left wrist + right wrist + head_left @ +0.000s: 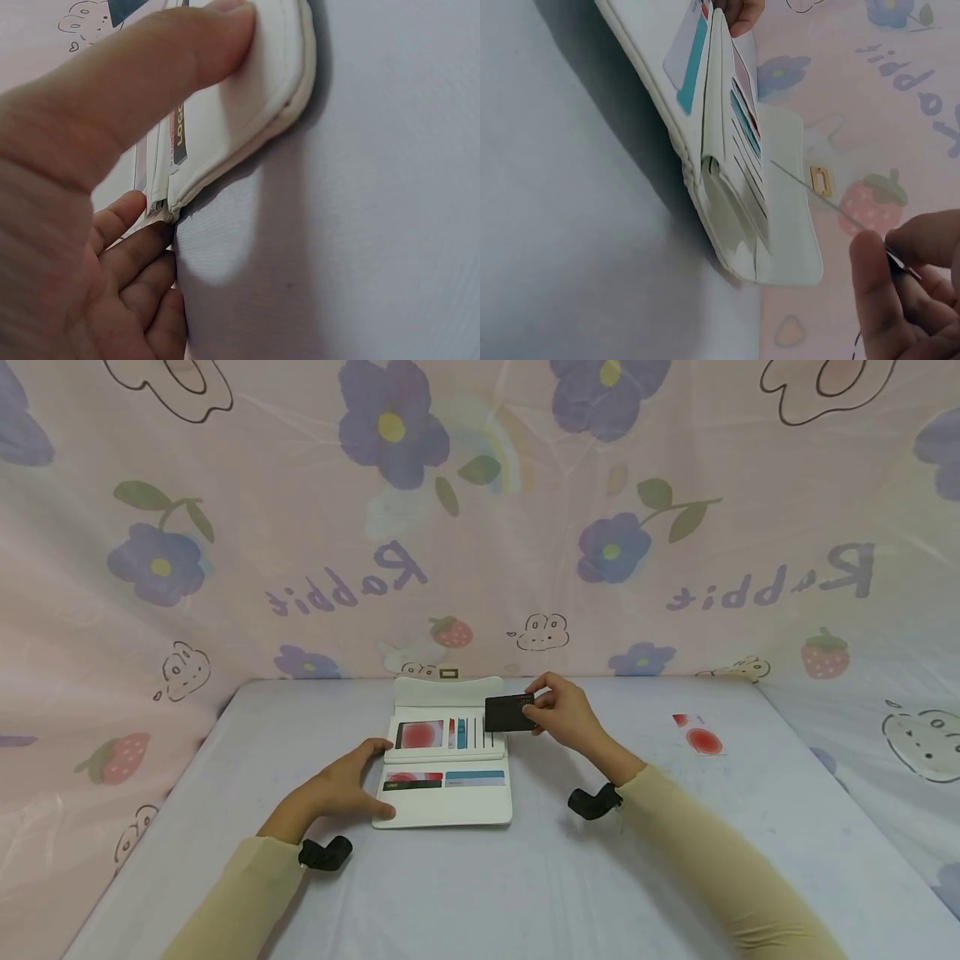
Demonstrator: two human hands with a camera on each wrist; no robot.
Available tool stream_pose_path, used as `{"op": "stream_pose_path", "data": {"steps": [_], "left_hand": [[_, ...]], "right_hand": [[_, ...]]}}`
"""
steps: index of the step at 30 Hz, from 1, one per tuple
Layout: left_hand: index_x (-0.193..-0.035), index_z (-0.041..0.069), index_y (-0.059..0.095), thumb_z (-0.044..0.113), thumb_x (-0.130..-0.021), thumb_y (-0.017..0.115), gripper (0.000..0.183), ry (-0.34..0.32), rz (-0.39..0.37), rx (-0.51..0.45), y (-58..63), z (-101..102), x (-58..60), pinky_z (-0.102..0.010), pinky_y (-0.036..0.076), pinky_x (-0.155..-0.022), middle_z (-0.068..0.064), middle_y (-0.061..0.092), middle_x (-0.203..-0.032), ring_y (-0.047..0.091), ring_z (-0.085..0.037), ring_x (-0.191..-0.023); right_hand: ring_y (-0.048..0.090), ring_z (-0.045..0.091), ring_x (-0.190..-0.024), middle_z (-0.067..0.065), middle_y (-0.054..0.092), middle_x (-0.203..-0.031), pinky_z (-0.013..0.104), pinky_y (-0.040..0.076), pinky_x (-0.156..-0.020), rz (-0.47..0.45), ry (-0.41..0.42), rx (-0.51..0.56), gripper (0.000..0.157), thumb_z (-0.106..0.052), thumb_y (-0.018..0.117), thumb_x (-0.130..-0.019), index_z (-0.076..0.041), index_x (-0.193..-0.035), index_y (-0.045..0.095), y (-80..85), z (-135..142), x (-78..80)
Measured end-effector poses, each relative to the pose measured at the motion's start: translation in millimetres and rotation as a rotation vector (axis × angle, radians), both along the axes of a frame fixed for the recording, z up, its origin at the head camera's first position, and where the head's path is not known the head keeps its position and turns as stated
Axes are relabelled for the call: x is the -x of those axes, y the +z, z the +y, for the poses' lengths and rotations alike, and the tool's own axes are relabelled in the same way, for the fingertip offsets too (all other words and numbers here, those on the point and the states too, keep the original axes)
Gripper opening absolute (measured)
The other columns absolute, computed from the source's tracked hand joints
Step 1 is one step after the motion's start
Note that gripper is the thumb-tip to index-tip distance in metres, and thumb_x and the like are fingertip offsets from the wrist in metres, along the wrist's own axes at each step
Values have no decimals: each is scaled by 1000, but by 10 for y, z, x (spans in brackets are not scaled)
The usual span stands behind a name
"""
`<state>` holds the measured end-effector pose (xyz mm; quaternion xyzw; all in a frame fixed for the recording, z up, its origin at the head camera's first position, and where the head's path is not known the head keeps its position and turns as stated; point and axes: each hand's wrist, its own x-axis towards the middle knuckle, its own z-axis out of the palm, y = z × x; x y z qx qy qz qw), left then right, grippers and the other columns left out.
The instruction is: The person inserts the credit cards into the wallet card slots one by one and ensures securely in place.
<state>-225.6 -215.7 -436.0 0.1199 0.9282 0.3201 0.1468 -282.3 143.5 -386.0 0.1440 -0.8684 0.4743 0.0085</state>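
A white wallet [450,810] lies unfolded on the table, with several cards in its slots. The left hand [337,789] rests along the wallet's left edge; in the left wrist view its thumb [187,52] lies on the lower panel and its other fingers touch the side near the fold. Between thumb and fingers, the right hand [562,714] pinches a black card [506,714] at its right end. That card is held over the right side of the wallet's slotted panel. Seen edge-on in the right wrist view, the card [817,191] appears apart from the slots.
A red and white card [701,737] lies on the white-covered table [750,860], right of the right hand. The wallet's clasp flap [448,692] points toward the patterned cloth [510,527] behind the table. A black wrist camera [326,853] sits at each cuff.
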Motion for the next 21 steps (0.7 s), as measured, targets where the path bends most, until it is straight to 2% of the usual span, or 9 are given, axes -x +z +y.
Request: {"op": "stream_pose_path", "data": {"steps": [7, 11, 15, 21], "left_hand": [[-144, 13, 32, 42, -61, 89, 105, -3, 9, -16, 4, 0, -7, -59, 27, -113, -14, 37, -151, 31, -35, -142], [-143, 14, 32, 42, -61, 89, 104, 1, 7, -20, -11, -5, -2, -59, 27, -113, -13, 38, -151, 32, -34, -141], [-144, 14, 32, 42, -61, 89, 105, 4, 8, -15, -19, -9, 1, -59, 27, -113, -13, 37, -151, 32, -34, -142], [-145, 14, 31, 42, -60, 90, 107, 5, 4, -17, -17, -14, 5, -59, 26, -114, -14, 36, -152, 31, -34, -143]], "right_hand": [[71, 34, -65, 19, 72, -85, 45, 59, -68, -53, -24, 35, 28, -8, 64, -89, -1, -113, 51, -87, -137, 12], [71, 38, -67, 20, 72, -83, 47, 59, -69, -71, -24, 55, 28, -7, 65, -89, 0, -112, 51, -161, -194, 30], [71, 39, -68, 18, 71, -79, 46, 59, -68, -71, -33, 55, 27, -8, 65, -89, 0, -110, 50, -210, -235, 42], [71, 33, -65, 14, 69, -72, 38, 58, -62, -60, -41, 25, 26, -9, 65, -88, 0, -108, 50, -208, -278, 22]]}}
